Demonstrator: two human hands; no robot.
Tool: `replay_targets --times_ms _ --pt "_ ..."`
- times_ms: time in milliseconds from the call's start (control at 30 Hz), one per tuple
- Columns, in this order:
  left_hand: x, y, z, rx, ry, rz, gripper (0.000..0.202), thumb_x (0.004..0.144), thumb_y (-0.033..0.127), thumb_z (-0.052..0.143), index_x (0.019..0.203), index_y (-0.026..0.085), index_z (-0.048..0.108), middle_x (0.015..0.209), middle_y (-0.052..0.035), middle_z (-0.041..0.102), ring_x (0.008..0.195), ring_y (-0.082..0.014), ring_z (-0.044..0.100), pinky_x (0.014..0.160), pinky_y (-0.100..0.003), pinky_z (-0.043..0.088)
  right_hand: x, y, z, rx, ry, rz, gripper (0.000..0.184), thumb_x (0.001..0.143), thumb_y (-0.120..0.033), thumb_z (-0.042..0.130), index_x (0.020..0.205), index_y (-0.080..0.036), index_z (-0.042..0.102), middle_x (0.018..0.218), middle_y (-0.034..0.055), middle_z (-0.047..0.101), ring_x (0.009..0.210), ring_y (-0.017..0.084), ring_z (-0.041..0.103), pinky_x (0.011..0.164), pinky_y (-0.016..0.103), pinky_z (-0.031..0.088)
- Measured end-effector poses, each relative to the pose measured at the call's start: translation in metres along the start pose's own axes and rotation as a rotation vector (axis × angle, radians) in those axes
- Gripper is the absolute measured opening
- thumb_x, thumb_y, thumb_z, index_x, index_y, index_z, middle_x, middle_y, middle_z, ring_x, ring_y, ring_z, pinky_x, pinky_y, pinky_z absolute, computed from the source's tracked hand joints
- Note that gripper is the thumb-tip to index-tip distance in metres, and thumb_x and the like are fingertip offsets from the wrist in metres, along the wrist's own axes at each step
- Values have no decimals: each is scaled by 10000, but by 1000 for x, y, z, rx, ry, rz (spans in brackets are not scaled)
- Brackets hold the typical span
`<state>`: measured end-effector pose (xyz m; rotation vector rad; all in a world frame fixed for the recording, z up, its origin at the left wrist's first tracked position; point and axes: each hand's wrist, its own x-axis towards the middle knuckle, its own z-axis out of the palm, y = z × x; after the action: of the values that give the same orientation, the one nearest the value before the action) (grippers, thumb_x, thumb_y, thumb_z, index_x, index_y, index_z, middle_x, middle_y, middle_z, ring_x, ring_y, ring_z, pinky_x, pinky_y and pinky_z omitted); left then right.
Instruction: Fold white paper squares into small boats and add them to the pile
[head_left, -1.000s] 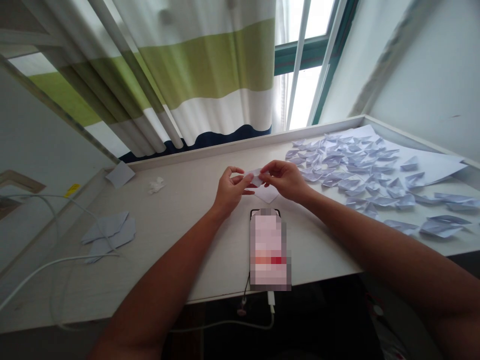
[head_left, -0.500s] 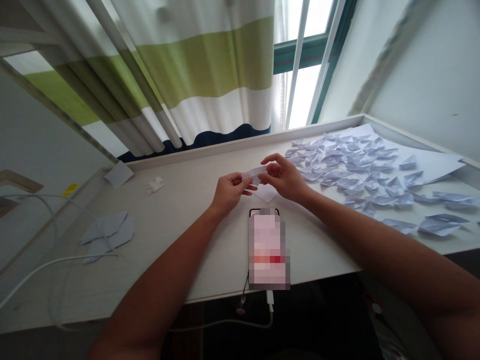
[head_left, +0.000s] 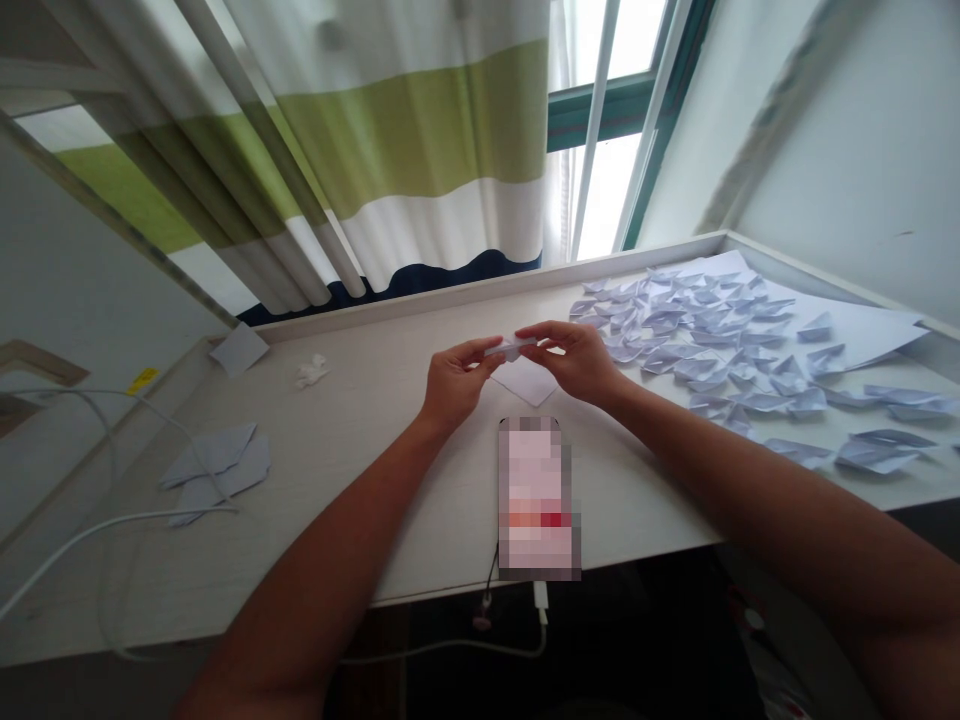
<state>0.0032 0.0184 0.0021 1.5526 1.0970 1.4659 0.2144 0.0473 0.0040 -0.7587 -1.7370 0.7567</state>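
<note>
Above the middle of the desk, a small folded white paper (head_left: 511,349) is stretched between my two hands. My left hand (head_left: 454,385) pinches its left end between thumb and fingers. At the other end, my right hand (head_left: 576,362) grips it the same way. Under the hands, a flat white paper square (head_left: 529,384) lies on the desk, partly covered by the fingers. To the right, many folded paper boats (head_left: 690,335) are spread in a loose heap.
A phone (head_left: 529,480) with a plugged-in cable lies at the desk's (head_left: 375,400) front edge. Several paper pieces (head_left: 225,470) lie at left under a white cable, with a crumpled tissue (head_left: 311,371) farther back. Large paper sheets (head_left: 862,320) lie at right, by the raised rim.
My right fingers have come down and closed along the folded paper, which now looks narrower and more level. More of the square below shows.
</note>
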Motion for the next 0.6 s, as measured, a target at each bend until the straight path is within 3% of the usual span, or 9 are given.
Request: replay_targets --times_ms 267,433,600 --pt "2 0 -4 177 55 74 119 885 361 867 923 249 882 975 -45 853 827 -199 746 734 -303 592 2 6 -1 -196 -35 37 132 978 -353 770 919 -255 836 834 38 833 761 232 779 795 442 650" --pt "2 2 -4 169 6 -29 197 892 424 866 928 231 862 623 -8 734 609 -171 697 607 -278 528 1 4 2 -137 -53 127 232 1007 -445 737 977 -228 813 756 26 799 521 176 705 598 384 605" --pt "-2 7 3 -100 -30 -123 415 828 455 914 1114 173 809 972 -92 853 867 -231 823 704 -323 644 -2 2 5 -32 -29 66 274 984 -499 759 962 -234 826 921 66 842 786 243 828 777 448 684"
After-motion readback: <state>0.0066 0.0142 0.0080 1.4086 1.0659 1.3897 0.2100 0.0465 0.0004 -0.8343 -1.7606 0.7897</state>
